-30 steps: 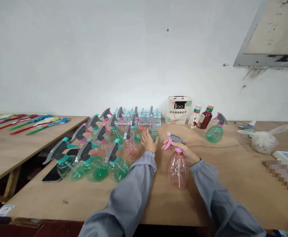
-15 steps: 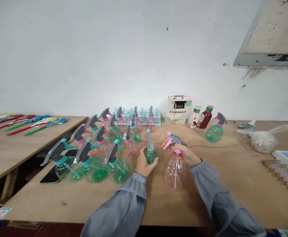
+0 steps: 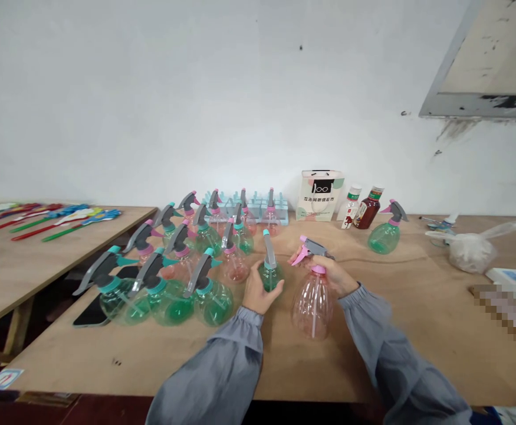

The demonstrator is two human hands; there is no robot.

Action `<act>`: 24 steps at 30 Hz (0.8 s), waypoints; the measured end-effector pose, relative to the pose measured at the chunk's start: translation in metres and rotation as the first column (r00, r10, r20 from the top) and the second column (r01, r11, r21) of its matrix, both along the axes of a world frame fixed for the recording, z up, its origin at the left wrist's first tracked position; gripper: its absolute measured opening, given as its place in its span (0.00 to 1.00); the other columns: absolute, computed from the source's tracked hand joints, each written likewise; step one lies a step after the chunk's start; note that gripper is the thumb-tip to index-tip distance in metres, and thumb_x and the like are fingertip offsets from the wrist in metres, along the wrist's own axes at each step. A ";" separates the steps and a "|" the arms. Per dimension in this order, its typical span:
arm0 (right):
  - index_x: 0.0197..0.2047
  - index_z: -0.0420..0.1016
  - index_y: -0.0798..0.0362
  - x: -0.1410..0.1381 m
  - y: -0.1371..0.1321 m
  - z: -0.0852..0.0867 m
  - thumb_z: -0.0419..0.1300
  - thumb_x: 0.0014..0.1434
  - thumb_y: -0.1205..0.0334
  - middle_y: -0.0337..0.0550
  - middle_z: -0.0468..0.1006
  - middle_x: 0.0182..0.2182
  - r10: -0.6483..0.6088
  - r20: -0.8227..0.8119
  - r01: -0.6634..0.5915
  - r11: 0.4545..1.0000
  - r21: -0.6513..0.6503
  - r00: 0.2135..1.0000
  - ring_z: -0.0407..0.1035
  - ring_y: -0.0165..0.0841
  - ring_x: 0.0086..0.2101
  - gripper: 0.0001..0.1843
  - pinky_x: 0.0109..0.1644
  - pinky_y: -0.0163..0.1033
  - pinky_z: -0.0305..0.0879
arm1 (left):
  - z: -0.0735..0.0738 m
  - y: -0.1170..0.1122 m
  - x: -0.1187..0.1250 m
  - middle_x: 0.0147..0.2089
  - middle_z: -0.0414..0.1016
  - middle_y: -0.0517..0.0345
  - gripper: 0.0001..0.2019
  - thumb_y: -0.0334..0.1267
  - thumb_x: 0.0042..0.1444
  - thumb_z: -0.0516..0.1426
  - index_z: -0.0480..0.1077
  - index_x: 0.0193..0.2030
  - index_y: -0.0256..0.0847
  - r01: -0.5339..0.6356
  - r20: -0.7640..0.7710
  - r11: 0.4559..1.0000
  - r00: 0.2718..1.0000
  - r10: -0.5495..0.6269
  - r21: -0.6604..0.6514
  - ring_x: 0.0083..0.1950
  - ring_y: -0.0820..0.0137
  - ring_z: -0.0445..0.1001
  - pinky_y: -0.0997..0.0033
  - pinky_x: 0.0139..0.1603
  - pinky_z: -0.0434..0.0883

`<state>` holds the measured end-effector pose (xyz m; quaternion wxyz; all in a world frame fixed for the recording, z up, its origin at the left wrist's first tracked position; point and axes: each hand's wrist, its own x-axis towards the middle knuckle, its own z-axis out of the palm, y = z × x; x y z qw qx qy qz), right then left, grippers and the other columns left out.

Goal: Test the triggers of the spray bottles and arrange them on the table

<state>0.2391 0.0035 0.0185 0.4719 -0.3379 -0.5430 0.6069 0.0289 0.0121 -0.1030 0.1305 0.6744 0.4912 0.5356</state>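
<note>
paper bag, plastic bag, black phone

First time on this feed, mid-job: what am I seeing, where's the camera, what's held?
There is no machine: these are a person's two bare hands in grey sleeves, filmed by one camera worn on the head, looking forward and down. The left hand grips a small green spray bottle standing on the wooden table. The right hand holds a pink spray bottle by its neck, below the trigger. To the left stands a cluster of spray bottles with a dark phone beside it. At the back are a paper bag, two drink bottles and a lone green sprayer; a plastic bag lies at right.
</note>
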 end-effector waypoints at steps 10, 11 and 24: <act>0.35 0.80 0.50 0.008 0.004 -0.011 0.64 0.43 0.59 0.44 0.83 0.33 0.021 -0.056 -0.023 0.999 -0.035 0.998 0.77 0.39 0.37 0.13 0.32 0.37 0.68 | 0.001 -0.001 0.003 0.57 0.76 0.38 0.36 0.49 0.48 0.67 0.59 0.61 0.39 -0.019 0.001 1.000 1.000 0.019 0.015 0.58 0.50 0.79 0.48 0.59 0.75; 0.36 0.80 0.50 0.007 0.004 -0.011 0.64 0.43 0.59 0.44 0.83 0.34 0.018 -0.053 -0.019 0.999 -0.027 0.998 0.77 0.39 0.37 0.14 0.32 0.37 0.68 | 0.001 -0.001 0.003 0.57 0.76 0.39 0.36 0.49 0.48 0.67 0.59 0.61 0.39 -0.018 0.000 1.000 1.000 0.018 0.013 0.58 0.50 0.79 0.48 0.59 0.75; 0.31 0.79 0.50 -0.004 0.004 -0.006 0.63 0.39 0.60 0.43 0.81 0.29 -0.027 -0.053 0.024 0.997 -0.072 0.998 0.72 0.35 0.30 0.12 0.27 0.35 0.63 | 0.002 -0.002 0.003 0.56 0.76 0.39 0.36 0.49 0.49 0.67 0.59 0.61 0.40 -0.011 -0.007 1.000 1.000 0.011 0.012 0.59 0.49 0.78 0.47 0.59 0.75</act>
